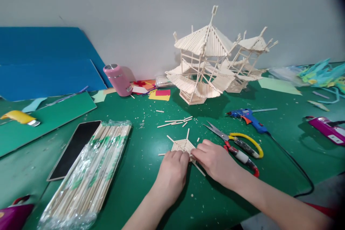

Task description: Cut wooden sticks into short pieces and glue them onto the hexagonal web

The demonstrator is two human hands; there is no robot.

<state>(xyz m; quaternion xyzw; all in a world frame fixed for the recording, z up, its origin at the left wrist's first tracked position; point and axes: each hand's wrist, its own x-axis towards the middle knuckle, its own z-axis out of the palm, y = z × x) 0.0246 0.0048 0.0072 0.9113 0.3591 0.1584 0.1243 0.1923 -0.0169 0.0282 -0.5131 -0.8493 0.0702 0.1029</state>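
A small web-like frame of wooden sticks (181, 146) lies on the green table, its spokes pointing outward. At its near left edge, my left hand (173, 170) has its fingers closed on the frame. My right hand (215, 160) pinches its right side, and the fingertips of both hands nearly meet. What lies under the fingers is hidden. Scissors (234, 140) with yellow and red taped handles rest just beyond my right hand, blades partly apart. Several loose cut sticks (175, 122) are scattered behind the frame.
Two stick-built pavilions (206, 41) stand at the back. A blue glue gun (249, 118) with a cord is on the right. To the left are bagged wooden sticks (94, 165), a dark phone (77, 147) and a yellow cutter (20, 117). A pink bottle (118, 81) stands behind.
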